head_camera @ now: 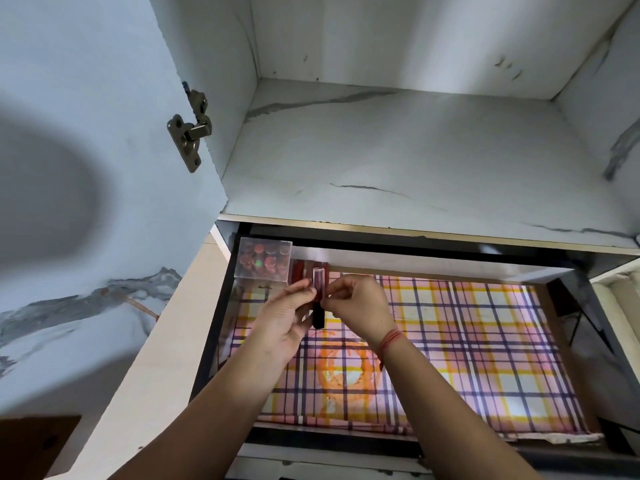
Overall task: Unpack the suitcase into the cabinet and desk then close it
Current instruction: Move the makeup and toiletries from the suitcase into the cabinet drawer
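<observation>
A person's two bare hands meet over an open black-framed drawer (221, 306), seen from above. Between them they hold a small, slim dark red tube (318, 299) with a clear upper end and a black lower end. It stands roughly upright above the drawer's back left part. The left hand (287, 313) grips the tube from the left with its thumb and curled fingers. The right hand (356, 306) pinches it from the right with its fingertips. A thin red thread band (389, 341) circles the right wrist.

The drawer's floor is covered by a plaid liner (450, 341) in pink, yellow and dark purple, with an orange ring pattern (346, 368) near its middle. In the back left corner sits a clear plastic box (263, 259) filled with small reddish round pieces. Just beside it on the right, along the back wall, stands a short row of reddish tubes (304, 270), partly hidden behind the held tube.

Above the drawer is a white marble-patterned cabinet (381, 150) with grey veins on its shelf. Its door (86, 168), in the same pattern, stands open on the left, carried by a metal hinge (190, 133).
</observation>
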